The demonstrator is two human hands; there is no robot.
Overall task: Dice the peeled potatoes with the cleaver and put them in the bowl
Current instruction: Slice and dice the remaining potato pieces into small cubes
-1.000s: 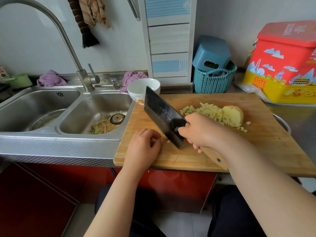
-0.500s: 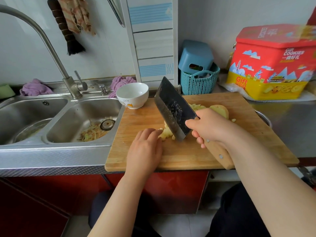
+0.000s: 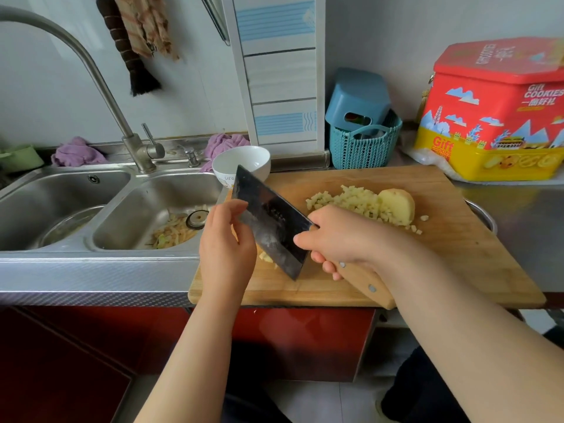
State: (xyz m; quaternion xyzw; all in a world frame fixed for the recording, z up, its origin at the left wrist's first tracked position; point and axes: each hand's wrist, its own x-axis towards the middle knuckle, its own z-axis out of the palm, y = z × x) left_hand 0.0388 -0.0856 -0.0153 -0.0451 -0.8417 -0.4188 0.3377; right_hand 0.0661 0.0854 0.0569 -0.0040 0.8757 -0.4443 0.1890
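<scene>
Since a second ago the cleaver [image 3: 268, 222], gripped by the right hand [image 3: 338, 239], has lifted tilted toward the far-left bowl [image 3: 244, 161] carrying diced potato [image 3: 268, 257], the open left hand [image 3: 227, 242] steadying it; the transfer looks begun

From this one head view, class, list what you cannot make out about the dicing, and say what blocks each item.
- Diced bits by the cleaver: mostly hidden behind its blade and the left hand.
- Bowl: the blade tip covers its near side; the bottom is not visible.
- Cleaver handle: largely wrapped by the right hand.
- Potato piece: its far side faces away.
</scene>
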